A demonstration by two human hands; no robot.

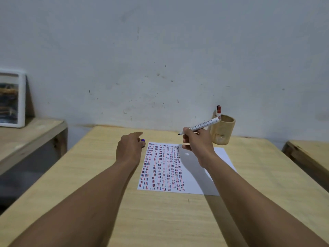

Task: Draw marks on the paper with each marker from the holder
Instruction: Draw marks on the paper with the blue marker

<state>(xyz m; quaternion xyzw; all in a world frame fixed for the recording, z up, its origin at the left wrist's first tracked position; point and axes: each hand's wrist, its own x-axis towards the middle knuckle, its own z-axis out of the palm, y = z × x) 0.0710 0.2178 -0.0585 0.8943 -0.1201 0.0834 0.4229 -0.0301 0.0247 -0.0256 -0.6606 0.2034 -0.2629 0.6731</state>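
Note:
A white sheet of paper (194,175) lies on the wooden table, its left two thirds filled with columns of short red and dark marks. My right hand (197,141) holds an uncapped white marker (204,125) above the paper's top edge, its dark tip pointing left. My left hand (129,148) rests just left of the paper's top left corner, fingers curled around a small purple cap (143,140). A wooden holder (222,131) stands behind my right hand, with a red-capped marker (218,111) upright in it.
The table (89,175) runs back to a grey-white wall. A lower wooden bench (26,138) at the left carries a white-framed box (12,98). Another wooden surface (309,154) begins at the far right.

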